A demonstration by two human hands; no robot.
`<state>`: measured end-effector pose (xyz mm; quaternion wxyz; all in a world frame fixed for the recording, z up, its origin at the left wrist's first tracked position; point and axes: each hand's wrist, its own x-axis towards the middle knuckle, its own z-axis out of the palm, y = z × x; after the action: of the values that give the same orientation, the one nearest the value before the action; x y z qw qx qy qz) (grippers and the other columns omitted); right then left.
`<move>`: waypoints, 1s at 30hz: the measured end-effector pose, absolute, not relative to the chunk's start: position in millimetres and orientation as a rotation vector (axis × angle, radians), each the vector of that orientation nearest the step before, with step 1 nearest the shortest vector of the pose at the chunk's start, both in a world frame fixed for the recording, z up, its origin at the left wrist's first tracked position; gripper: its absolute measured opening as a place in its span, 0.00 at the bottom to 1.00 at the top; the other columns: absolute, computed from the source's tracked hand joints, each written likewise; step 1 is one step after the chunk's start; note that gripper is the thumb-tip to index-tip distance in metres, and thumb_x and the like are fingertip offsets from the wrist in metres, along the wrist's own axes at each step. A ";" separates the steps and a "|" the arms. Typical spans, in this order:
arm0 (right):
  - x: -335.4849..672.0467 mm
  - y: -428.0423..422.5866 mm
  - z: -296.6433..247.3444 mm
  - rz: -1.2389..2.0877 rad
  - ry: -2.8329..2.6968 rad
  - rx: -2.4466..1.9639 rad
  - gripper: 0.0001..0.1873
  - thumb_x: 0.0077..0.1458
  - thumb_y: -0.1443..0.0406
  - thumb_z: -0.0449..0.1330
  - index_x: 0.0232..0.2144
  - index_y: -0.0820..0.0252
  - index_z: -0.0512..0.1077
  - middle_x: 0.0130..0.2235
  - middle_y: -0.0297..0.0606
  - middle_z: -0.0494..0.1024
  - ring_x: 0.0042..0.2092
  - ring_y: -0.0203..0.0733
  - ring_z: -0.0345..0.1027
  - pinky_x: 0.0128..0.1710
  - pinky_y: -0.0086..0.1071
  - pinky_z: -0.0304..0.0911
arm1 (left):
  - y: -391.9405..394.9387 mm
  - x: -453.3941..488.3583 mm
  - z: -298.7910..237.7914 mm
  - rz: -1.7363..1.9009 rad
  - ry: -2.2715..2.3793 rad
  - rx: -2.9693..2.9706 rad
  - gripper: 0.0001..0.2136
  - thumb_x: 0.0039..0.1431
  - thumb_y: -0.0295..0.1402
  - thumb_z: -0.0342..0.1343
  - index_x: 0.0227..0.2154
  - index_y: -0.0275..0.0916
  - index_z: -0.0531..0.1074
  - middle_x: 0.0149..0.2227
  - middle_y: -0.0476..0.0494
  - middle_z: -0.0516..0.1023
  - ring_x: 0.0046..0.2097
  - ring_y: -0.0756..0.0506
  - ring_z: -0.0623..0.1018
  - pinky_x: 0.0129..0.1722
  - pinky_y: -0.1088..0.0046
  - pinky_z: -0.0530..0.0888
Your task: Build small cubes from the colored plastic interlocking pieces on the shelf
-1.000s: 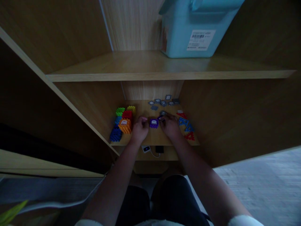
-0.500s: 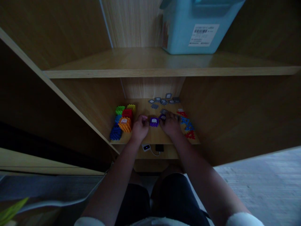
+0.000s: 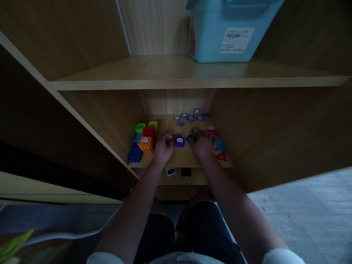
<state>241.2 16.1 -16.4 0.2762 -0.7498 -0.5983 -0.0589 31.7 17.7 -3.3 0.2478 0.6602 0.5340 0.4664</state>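
On the middle shelf, a purple square interlocking tile [image 3: 179, 142] with a white label lies between my hands. My left hand [image 3: 164, 147] is curled closed just left of it, apart from it; whatever its fingers may hold is hidden. On the other side my right hand [image 3: 202, 146] is closed on another purple tile [image 3: 189, 138], mostly covered by the fingers. A grey tile [image 3: 195, 130] lies just beyond the right fingers. Beside that hand are red triangular pieces [image 3: 221, 156] and blue pieces [image 3: 220, 145].
Stacked tiles stand at the left: orange [image 3: 146, 144], red [image 3: 149, 132], yellow [image 3: 153, 126], green [image 3: 140, 128] and dark blue [image 3: 135, 155]. Several grey tiles [image 3: 190, 118] lie at the back. An upper shelf [image 3: 165, 84] holds a light-blue bin [image 3: 211, 44]. Below sits a white device [image 3: 171, 171] with a cable.
My right hand has shifted slightly right with its purple tile, widening the gap to the labelled one. More of the grey tile beyond it shows. My left hand has hardly moved.
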 end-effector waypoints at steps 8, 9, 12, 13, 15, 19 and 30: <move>239.1 12.7 -9.9 -0.172 -1.616 -2.016 0.25 0.70 0.56 0.53 0.60 0.66 0.73 0.61 0.62 0.75 0.62 0.69 0.65 0.62 0.64 0.55 | 19.1 30.7 -6.1 1.287 1.433 1.798 0.09 0.64 0.24 0.55 0.43 0.43 0.72 0.43 0.44 0.84 0.47 0.43 0.84 0.52 0.65 0.78; 239.4 10.9 -8.7 -0.169 -1.613 -2.006 0.25 0.70 0.56 0.53 0.60 0.66 0.73 0.60 0.62 0.76 0.61 0.68 0.65 0.62 0.61 0.57 | 19.1 30.7 -6.1 1.289 1.432 1.796 0.09 0.65 0.24 0.55 0.43 0.43 0.72 0.43 0.44 0.84 0.47 0.43 0.84 0.53 0.65 0.78; 240.0 5.4 -7.5 -0.135 -1.673 -1.954 0.24 0.69 0.52 0.55 0.55 0.62 0.76 0.56 0.58 0.78 0.59 0.67 0.67 0.59 0.58 0.59 | 18.7 31.1 -4.8 1.280 1.442 1.792 0.09 0.64 0.24 0.55 0.43 0.43 0.72 0.44 0.43 0.84 0.47 0.43 0.84 0.53 0.64 0.77; 240.1 3.9 -7.8 -0.122 -1.706 -1.941 0.23 0.68 0.51 0.56 0.54 0.60 0.77 0.55 0.56 0.79 0.58 0.67 0.67 0.58 0.59 0.59 | 18.4 31.3 -4.2 1.282 1.443 1.790 0.09 0.64 0.24 0.55 0.43 0.43 0.72 0.44 0.43 0.84 0.47 0.43 0.84 0.53 0.64 0.77; 240.2 2.3 -9.1 -0.104 -1.760 -1.933 0.23 0.66 0.49 0.60 0.52 0.58 0.78 0.55 0.55 0.79 0.57 0.67 0.67 0.58 0.60 0.58 | 17.8 31.7 -3.4 1.283 1.439 1.787 0.09 0.65 0.24 0.54 0.43 0.43 0.72 0.44 0.43 0.84 0.47 0.43 0.84 0.53 0.64 0.78; 240.9 3.3 -11.6 -0.075 -1.810 -1.924 0.21 0.64 0.51 0.63 0.52 0.57 0.79 0.58 0.53 0.78 0.57 0.65 0.68 0.59 0.57 0.58 | 17.7 31.7 -3.7 1.280 1.433 1.784 0.09 0.65 0.24 0.54 0.44 0.42 0.73 0.43 0.43 0.84 0.47 0.43 0.84 0.52 0.64 0.78; 246.6 6.0 -11.3 -0.062 -1.714 -1.763 0.14 0.68 0.62 0.55 0.49 0.59 0.78 0.46 0.48 0.84 0.47 0.54 0.74 0.56 0.46 0.61 | 20.3 30.7 -8.7 1.302 1.420 1.781 0.07 0.65 0.25 0.55 0.43 0.43 0.72 0.44 0.43 0.84 0.47 0.42 0.84 0.53 0.63 0.78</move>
<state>246.6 6.0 -11.3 0.3343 -0.6756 -0.6567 -0.0237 30.7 20.3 -8.7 0.2563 0.6561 0.5231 0.4797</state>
